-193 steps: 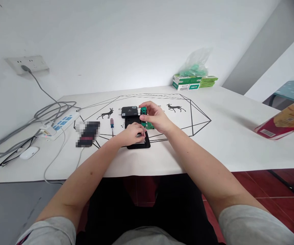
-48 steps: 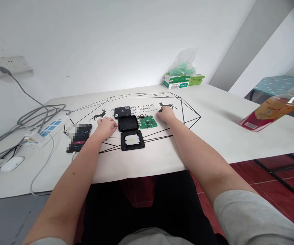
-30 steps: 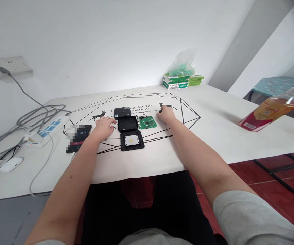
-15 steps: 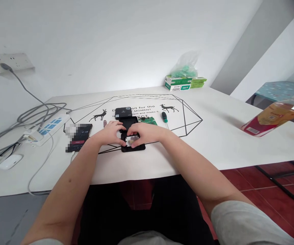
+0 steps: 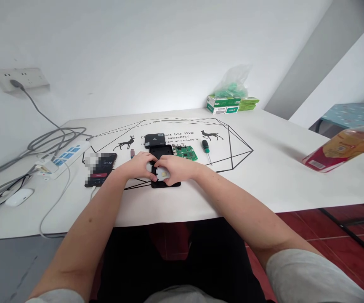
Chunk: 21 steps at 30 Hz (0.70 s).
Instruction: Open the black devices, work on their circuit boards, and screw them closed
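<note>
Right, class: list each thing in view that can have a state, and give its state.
Left hand, at the plate
Right hand, at the plate
Shell, open
Board, out of shell
Green screwdriver, lying down
Phone, screen on
Wall socket, one plug in
Boxes, stacked

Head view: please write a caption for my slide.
Left hand and right hand handle a pale plate at a black cover, green circuit board beyond.

"for the", "MOMENT" on tabletop (image 5: 282, 176); "48" on phone (image 5: 103, 170)
</note>
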Tool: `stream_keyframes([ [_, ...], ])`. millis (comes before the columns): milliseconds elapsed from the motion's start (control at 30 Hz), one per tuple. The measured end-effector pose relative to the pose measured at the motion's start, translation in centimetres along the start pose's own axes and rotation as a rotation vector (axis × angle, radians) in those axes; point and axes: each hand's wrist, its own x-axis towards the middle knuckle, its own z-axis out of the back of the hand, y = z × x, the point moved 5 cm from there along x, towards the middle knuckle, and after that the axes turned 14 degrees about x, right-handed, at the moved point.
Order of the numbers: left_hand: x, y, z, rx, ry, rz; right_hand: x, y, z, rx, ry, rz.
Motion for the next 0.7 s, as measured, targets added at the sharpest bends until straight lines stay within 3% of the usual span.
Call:
stream_keyframes([
  [167,-0.3,-0.1,0.2,-0.02,0.003,0.003,-1.8,-1.1,3.2,0.092,-0.036,-0.072],
  [267,-0.3,-0.4,0.3,-0.03,-0.019,0.002,-3.5,-3.4,4.6,0.072,0.104,-0.281],
  [333,-0.2,-0.6,0.3,-0.016,-0.059,0.009,-4.4,-5.0,5.0,0.054,0.128,-0.451],
  [400,0.0,-0.6,0.2,0.006,-0.093,0.011,-4.7,-5.9,4.8,0.044,0.156,-0.513],
  [533,0.1,-0.7,0.1,0.031,-0.114,-0.005,-4.3,-6.0,3.8,0.045,0.207,-0.504],
  [700,0.0,-0.9,0.2,0.041,-0.107,-0.001,-4.1,-5.8,4.1,0.067,0.175,-0.465],
])
